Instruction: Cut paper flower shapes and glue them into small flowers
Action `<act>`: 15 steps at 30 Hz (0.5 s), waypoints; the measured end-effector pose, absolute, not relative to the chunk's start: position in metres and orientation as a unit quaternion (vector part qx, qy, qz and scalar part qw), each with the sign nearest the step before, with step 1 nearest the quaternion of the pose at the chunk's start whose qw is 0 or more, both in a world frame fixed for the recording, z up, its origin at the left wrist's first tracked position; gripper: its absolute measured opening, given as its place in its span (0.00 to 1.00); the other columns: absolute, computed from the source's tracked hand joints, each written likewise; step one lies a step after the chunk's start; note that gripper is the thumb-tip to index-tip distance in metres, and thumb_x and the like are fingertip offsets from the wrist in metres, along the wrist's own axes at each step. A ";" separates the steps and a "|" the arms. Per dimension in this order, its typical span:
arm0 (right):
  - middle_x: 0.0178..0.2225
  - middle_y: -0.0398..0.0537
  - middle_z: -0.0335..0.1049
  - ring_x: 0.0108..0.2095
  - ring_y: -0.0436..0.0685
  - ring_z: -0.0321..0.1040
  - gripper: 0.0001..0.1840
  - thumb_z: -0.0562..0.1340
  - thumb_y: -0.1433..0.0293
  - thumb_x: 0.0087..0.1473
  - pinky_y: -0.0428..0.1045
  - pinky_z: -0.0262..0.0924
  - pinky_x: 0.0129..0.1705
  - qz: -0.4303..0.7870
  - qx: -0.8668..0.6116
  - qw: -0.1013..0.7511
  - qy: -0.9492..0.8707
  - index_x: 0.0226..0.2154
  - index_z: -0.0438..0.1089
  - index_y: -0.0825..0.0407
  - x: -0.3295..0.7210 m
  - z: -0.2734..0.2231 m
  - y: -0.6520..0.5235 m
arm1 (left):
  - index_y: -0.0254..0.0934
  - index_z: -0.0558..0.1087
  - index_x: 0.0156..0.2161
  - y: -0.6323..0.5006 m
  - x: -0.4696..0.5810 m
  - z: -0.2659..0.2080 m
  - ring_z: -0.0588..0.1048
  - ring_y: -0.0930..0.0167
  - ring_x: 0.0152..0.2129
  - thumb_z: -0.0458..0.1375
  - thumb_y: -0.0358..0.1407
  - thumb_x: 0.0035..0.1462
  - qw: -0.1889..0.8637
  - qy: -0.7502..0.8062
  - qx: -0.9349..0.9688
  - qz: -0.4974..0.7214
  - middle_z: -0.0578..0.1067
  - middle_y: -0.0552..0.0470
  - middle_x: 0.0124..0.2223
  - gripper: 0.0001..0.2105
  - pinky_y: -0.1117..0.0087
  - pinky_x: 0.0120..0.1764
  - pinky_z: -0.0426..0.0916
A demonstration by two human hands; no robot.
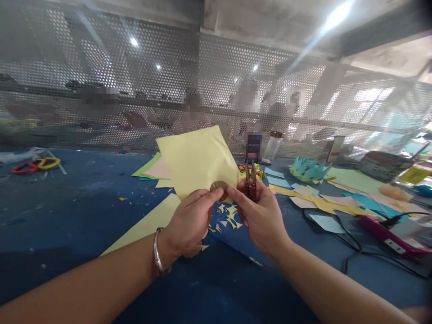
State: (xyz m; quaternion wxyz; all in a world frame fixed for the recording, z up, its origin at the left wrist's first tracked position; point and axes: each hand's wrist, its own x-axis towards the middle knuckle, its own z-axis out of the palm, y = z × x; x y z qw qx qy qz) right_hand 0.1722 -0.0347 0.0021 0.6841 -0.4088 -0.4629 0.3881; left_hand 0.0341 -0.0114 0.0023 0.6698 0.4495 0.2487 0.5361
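Note:
Raised above the table is a pale yellow sheet of paper (199,157), pinched along its lower edge by my left hand (189,220). A round brownish disc (218,189) lies against the paper's near side, under the tips of both thumbs. My right hand (263,211) is closed around a small pair of snips (251,180), blades upward, while its thumb presses by the disc and the paper's lower right corner. Fingers behind the paper are hidden. Small pale paper scraps (231,216) lie on the blue table (84,216) beneath my hands.
Red and yellow scissors (35,165) lie at the far left. A larger yellow sheet (145,225) rests under my left forearm. To the right are paper strips (313,200), a folded blue-green paper piece (308,170), a purple power strip (391,236) with black cables, a phone (254,147) and a jar (272,148).

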 end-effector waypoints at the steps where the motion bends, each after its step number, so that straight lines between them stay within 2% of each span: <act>1: 0.27 0.36 0.61 0.19 0.45 0.51 0.20 0.74 0.61 0.45 0.46 0.47 0.17 0.384 -0.407 0.689 -0.460 0.32 0.64 0.48 0.171 0.002 -0.035 | 0.39 0.77 0.25 -0.012 0.034 -0.001 0.74 0.68 0.37 0.67 0.38 0.55 0.649 0.268 0.464 0.540 0.78 0.53 0.31 0.10 0.67 0.48 0.66; 6: 0.29 0.38 0.61 0.23 0.48 0.56 0.19 0.73 0.62 0.44 0.46 0.53 0.20 0.354 -0.421 0.695 -0.464 0.32 0.63 0.47 0.172 0.001 -0.035 | 0.42 0.81 0.29 -0.018 0.032 0.000 0.75 0.64 0.38 0.66 0.44 0.55 0.587 0.326 0.531 0.517 0.80 0.52 0.32 0.09 0.68 0.44 0.67; 11: 0.27 0.36 0.59 0.23 0.47 0.55 0.17 0.72 0.63 0.47 0.46 0.54 0.22 0.339 -0.419 0.690 -0.483 0.32 0.62 0.47 0.174 0.000 -0.035 | 0.42 0.84 0.32 -0.025 0.032 0.013 0.77 0.60 0.45 0.69 0.39 0.53 0.567 0.342 0.541 0.519 0.83 0.49 0.36 0.05 0.65 0.53 0.64; 15: 0.28 0.37 0.60 0.25 0.48 0.57 0.16 0.71 0.65 0.48 0.46 0.58 0.26 0.310 -0.419 0.687 -0.507 0.31 0.62 0.48 0.176 0.000 -0.034 | 0.38 0.83 0.35 -0.017 0.033 0.015 0.77 0.60 0.48 0.71 0.36 0.48 0.564 0.312 0.509 0.571 0.83 0.46 0.43 0.07 0.61 0.57 0.65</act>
